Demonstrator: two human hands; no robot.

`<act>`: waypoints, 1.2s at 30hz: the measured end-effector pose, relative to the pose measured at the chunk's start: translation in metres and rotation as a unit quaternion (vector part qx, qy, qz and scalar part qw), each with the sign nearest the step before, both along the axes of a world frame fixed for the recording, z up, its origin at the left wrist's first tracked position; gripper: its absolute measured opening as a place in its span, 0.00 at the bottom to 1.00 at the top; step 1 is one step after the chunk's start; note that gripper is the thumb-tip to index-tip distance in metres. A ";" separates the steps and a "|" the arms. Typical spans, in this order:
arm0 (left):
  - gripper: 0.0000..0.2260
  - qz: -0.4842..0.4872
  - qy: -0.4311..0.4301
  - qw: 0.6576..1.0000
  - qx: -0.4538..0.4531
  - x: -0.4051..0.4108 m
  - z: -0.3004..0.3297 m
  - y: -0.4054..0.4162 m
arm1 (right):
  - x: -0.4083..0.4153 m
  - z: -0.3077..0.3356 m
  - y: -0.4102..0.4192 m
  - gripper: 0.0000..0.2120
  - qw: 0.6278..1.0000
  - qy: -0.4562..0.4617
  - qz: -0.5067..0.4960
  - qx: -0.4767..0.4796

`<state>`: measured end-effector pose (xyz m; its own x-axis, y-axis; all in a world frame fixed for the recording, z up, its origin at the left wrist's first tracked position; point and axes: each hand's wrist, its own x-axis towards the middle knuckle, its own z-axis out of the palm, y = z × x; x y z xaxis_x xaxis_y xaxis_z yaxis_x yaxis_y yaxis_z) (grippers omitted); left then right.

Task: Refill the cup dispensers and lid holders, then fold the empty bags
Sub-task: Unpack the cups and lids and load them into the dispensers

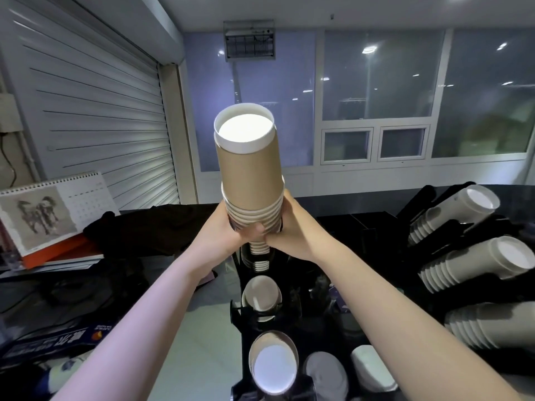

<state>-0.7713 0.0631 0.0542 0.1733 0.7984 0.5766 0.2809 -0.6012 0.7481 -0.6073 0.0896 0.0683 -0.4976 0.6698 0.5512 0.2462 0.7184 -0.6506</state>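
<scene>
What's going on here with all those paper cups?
A person is restocking a black cup dispenser. Both hands, left hand and right hand, grip a stack of brown paper cups, upside down, above the dispenser's top slot. More cup stacks already sit in angled holders to the right.

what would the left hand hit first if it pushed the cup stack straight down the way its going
Likely the black cup dispenser: the left hand and right hand grip the brown paper cup stack, whose lower end already sits in that top slot. Depth is unclear, but the hand would probably meet the slot's rim first.
</scene>
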 end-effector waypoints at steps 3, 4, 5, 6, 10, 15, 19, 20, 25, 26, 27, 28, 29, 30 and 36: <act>0.33 0.042 -0.023 0.999 0.022 0.002 0.013 -0.015 | 0.007 0.014 -0.020 0.31 0.996 0.054 0.073 -0.015; 0.34 0.055 -0.027 0.998 0.032 0.003 0.016 -0.019 | 0.010 0.018 -0.026 0.32 0.991 0.073 0.102 -0.036; 0.34 0.065 -0.031 0.997 0.039 0.003 0.018 -0.023 | 0.014 0.021 -0.031 0.33 0.987 0.084 0.128 -0.054; 0.33 0.075 -0.035 0.996 0.046 0.003 0.019 -0.029 | 0.018 0.023 -0.035 0.34 0.984 0.084 0.143 -0.064; 0.25 0.119 -0.077 0.984 0.104 0.002 0.012 -0.056 | 0.026 0.022 -0.059 0.30 0.983 0.073 0.164 -0.048; 0.26 0.093 -0.074 0.991 0.056 0.001 -0.016 -0.080 | 0.033 0.012 -0.083 0.33 0.984 0.083 0.155 -0.008; 0.27 0.103 -0.072 0.992 -0.001 0.009 -0.038 -0.079 | 0.044 0.003 -0.096 0.40 0.986 0.120 0.119 -0.015; 0.27 0.100 -0.072 0.992 -0.003 0.010 -0.040 -0.080 | 0.046 0.002 -0.099 0.40 0.983 0.140 0.117 -0.017; 0.23 0.098 -0.018 0.995 -0.019 0.000 -0.056 -0.087 | 0.050 0.002 -0.110 0.42 0.982 0.144 0.122 0.008; 0.25 0.099 -0.007 0.995 -0.024 -0.001 -0.059 -0.085 | 0.050 0.002 -0.111 0.42 0.984 0.130 0.124 0.012; 0.26 0.101 0.006 0.994 -0.027 -0.002 -0.062 -0.084 | 0.050 0.003 -0.112 0.42 0.986 0.114 0.123 0.018; 0.26 0.106 0.011 0.994 -0.033 -0.003 -0.063 -0.083 | 0.049 0.004 -0.113 0.42 0.987 0.099 0.123 0.024; 0.26 0.111 0.011 0.993 -0.041 -0.003 -0.064 -0.081 | 0.049 0.004 -0.114 0.42 0.988 0.088 0.123 0.029; 0.26 0.115 0.012 0.992 -0.046 -0.003 -0.064 -0.079 | 0.048 0.004 -0.114 0.43 0.989 0.080 0.122 0.034; 0.34 0.061 0.051 0.987 -0.137 -0.002 -0.065 -0.059 | 0.042 0.006 -0.108 0.36 0.995 0.009 0.049 0.082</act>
<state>-0.7730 0.0045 -0.0111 0.1126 0.9408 0.3198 0.4205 -0.3368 0.8425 -0.5656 -0.0182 0.0742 -0.5455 0.5188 0.6582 0.1592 0.8352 -0.5264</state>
